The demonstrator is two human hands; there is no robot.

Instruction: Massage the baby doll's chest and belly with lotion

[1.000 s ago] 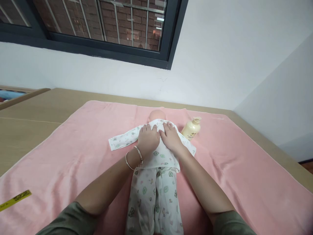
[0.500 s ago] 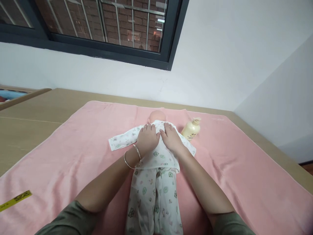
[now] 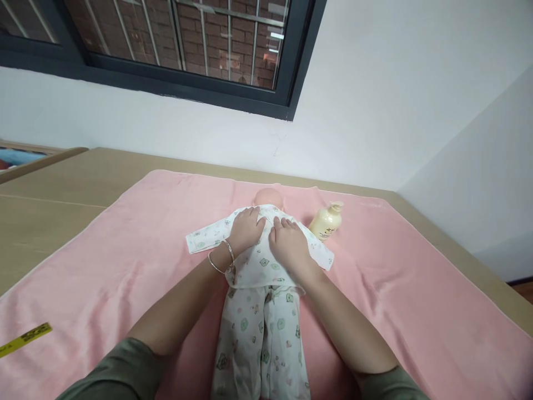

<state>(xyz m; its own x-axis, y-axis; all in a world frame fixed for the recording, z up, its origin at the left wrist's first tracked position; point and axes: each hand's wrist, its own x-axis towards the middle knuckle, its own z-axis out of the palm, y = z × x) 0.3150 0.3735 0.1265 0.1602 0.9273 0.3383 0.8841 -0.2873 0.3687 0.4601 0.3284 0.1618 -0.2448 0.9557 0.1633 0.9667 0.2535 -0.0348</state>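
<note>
- left hand [image 3: 245, 230]: bare, two thin silver bangles [image 3: 222, 256] at wrist
- right hand [image 3: 290, 245]: bare, no jewellery visible
- both forearms bare
- olive-green short sleeves [image 3: 120, 373] at the upper arms, loose fabric

A light wooden table [image 3: 62, 189] runs up to the white wall at its far edge and to a side wall at its right edge. A pink towel [image 3: 137, 250] is spread over most of it, leaving bare wood along the left side, the far edge and the right edge. On the towel, near its far edge, a doll [image 3: 258, 289] in printed clothes lies flat, head toward the wall. A cream bottle [image 3: 327, 222] lies just beside it toward the right edge. A yellow ruler [image 3: 25, 339] lies at the towel's near left.
</note>
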